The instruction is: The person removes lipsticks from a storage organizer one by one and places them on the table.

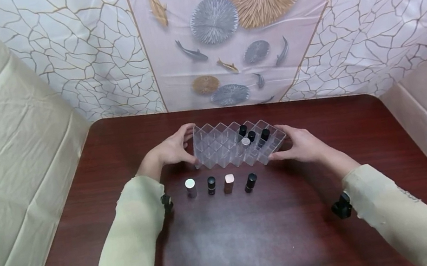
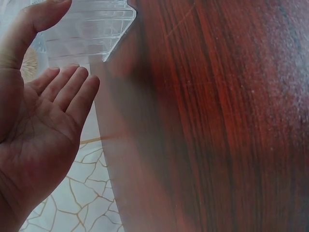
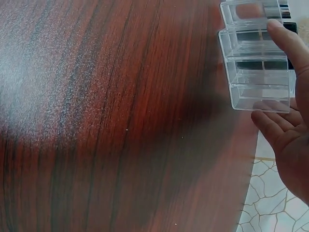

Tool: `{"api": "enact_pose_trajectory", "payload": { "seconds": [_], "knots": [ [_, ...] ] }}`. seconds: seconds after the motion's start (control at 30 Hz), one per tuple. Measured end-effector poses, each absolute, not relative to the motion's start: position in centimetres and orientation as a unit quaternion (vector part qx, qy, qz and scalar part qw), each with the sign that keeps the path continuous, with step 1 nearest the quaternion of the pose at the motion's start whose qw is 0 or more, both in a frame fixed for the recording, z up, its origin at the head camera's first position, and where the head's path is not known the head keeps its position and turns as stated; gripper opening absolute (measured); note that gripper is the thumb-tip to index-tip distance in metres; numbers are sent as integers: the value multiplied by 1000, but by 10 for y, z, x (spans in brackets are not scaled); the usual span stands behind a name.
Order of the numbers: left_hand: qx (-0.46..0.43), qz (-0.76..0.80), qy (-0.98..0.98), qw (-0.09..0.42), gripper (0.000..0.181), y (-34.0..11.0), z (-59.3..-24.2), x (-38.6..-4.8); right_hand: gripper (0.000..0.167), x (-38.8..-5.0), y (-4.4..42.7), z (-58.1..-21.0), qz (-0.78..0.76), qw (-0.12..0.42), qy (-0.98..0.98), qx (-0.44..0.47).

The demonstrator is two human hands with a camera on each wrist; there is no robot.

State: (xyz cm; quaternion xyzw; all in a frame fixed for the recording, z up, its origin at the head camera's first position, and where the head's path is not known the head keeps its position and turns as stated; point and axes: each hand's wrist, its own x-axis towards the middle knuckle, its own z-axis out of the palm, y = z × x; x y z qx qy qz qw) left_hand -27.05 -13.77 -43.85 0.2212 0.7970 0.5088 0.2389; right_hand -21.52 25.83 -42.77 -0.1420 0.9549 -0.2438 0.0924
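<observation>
A clear organizer (image 1: 216,146) with diamond-shaped compartments stands at the back of the table, several capped tubes in its right part, including a black one (image 1: 265,133) and a silver-topped one (image 1: 245,141). My left hand (image 1: 171,151) spans its left end, thumb at the front corner and fingers toward the back. In the left wrist view, the thumb of that hand (image 2: 43,111) lies against the clear plastic (image 2: 91,29). At the right end, my right hand (image 1: 302,142) grips the organizer, its thumb on the clear front wall (image 3: 256,72) in the right wrist view.
Before the organizer, a row stands on the dark wooden table (image 1: 232,247): a white-topped tube (image 1: 191,188), a black one (image 1: 211,185), a pink-topped one (image 1: 228,183) and a tilted-looking black one (image 1: 250,183). Patterned cloth (image 1: 98,53) hangs behind the table.
</observation>
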Motion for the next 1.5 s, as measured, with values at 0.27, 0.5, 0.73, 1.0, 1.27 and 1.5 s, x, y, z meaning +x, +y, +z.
{"api": "enact_pose_trajectory", "payload": {
  "seconds": [0.27,0.5,0.73,1.0,1.27,1.5],
  "knots": [
    [224,489,808,240,114,-137,-437,-270,101,-216,259,-429,-244,94,956,-136],
    [234,472,819,229,107,-137,-436,-271,102,-216,260,-430,-243,92,956,-136],
    [235,467,822,227,104,-138,-438,-273,102,-217,260,-429,-236,90,958,-138],
    [243,470,819,222,102,-139,-439,-274,107,-215,263,-421,-234,90,957,-147],
    [244,468,820,221,101,-139,-438,-274,97,-218,256,-393,-240,22,952,-187],
    [245,462,823,221,101,-139,-436,-273,90,-227,235,-370,-248,6,941,-228]
  ]
}}
